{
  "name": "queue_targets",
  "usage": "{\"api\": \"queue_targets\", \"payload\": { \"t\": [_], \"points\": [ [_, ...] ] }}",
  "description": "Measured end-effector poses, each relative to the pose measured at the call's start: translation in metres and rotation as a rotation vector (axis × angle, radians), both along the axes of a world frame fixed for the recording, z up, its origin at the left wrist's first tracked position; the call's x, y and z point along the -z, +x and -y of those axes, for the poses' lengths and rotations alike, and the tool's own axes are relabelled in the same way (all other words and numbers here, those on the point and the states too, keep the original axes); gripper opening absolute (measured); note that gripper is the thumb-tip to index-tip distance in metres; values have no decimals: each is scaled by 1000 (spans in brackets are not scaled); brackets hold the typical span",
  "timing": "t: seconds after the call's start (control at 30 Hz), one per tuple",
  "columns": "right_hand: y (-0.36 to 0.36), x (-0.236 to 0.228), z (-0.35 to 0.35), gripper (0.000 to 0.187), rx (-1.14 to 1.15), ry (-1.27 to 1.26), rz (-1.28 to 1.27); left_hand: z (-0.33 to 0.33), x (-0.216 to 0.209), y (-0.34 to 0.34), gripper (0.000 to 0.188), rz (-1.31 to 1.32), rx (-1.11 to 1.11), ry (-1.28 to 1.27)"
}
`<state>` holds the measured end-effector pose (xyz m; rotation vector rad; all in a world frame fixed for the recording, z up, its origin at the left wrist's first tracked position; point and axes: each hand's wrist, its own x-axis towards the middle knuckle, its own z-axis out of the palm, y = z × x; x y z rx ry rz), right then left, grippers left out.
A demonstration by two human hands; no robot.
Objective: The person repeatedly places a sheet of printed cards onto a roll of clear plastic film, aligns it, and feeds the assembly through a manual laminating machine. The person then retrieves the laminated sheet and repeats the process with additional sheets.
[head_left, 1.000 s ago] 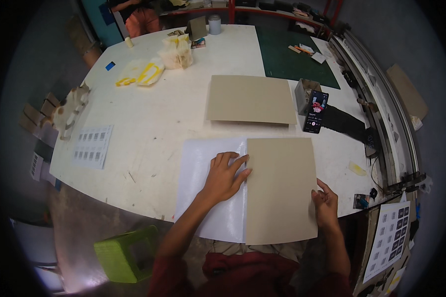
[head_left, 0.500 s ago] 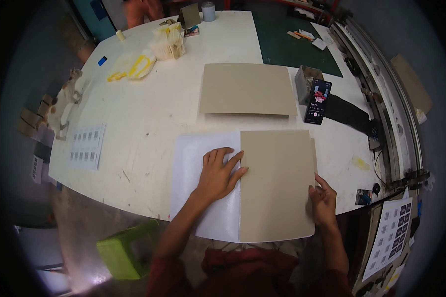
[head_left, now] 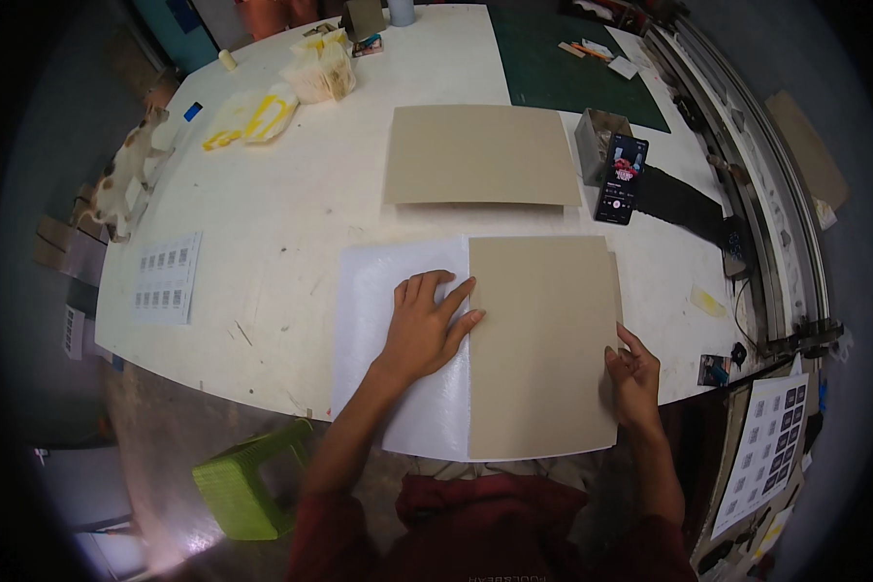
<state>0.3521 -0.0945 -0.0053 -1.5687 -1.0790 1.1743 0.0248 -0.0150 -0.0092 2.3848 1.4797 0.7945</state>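
Observation:
A stiff tan cardboard sheet [head_left: 543, 339] lies at the table's near edge, over the right part of a glossy white sheet [head_left: 369, 291]. Another tan layer peeks out along its right side. My left hand [head_left: 422, 325] rests on the white sheet with fingers spread, index fingertip and thumb reaching the cardboard's left edge. At the cardboard's right edge, my right hand [head_left: 637, 378] has its fingers bent around the border; part of its grip is hidden. Farther back lies a second tan cardboard sheet [head_left: 480, 155], apart from both hands.
A phone [head_left: 622, 179] leans on a grey box [head_left: 592, 145] beside a black strap [head_left: 682, 204]. A green cutting mat [head_left: 572, 82], a metal rail [head_left: 747, 145] and a printed sheet [head_left: 168, 278] surround the work. A cat [head_left: 126, 175] stands at the left edge; a green stool [head_left: 242, 485] stands below.
The whole view has shifted, so the table and its things sit higher in the picture. Both hands keep their places on the sheets. The cat's stance differs slightly.

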Motion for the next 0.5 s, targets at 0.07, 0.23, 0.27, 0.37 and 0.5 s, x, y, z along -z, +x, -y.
{"api": "queue_targets", "payload": {
  "t": [0.07, 0.23, 0.27, 0.37, 0.5],
  "points": [
    [3, 3, 1, 46, -4, -13, 22, 0, 3, 0, 45, 8, 6, 18],
    [-4, 3, 0, 45, 43, 9, 19, -1, -1, 0, 44, -12, 8, -13],
    [-6, 1, 0, 45, 44, 9, 16, -1, -3, 0, 45, -19, 15, -19],
    [-8, 0, -2, 44, 43, 27, 23, -2, -8, -4, 53, -47, 48, -36],
    [-6, 4, 0, 43, 45, 11, 28, -7, -15, -13, 81, -79, 142, -79]
  ]
}}
